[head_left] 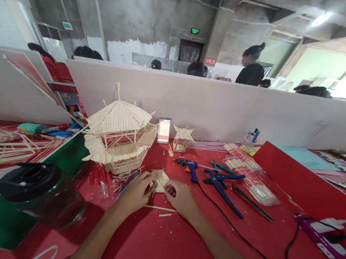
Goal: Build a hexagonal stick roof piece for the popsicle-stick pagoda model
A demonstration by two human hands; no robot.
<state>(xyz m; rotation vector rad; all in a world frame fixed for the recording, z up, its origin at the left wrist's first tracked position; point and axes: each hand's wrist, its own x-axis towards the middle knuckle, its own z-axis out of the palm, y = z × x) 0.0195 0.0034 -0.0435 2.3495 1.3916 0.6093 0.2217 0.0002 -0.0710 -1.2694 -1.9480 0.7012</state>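
Observation:
A small hexagonal frame of thin wooden sticks (161, 177) lies on the red tabletop between my two hands. My left hand (140, 190) closes its thumb and fingers on the left edge of this frame. At the opposite edge, the curled fingers of my right hand (182, 198) hold the right side, with the fingertips partly hidden. Loose sticks (162, 209) lie just in front of my hands. Behind my left hand stands a large stick pavilion model (122, 121) with a tiered roof. A smaller pavilion model (183, 138) stands farther back.
To the right are a blue glue gun (188, 164) with a cord, blue-handled pliers (222, 187), dark tweezers (254, 203), bagged sticks (250, 175) and a purple power strip (320, 239). A black-lidded jug (42, 193) stands left. White partitions (223, 105) rise behind; people are beyond.

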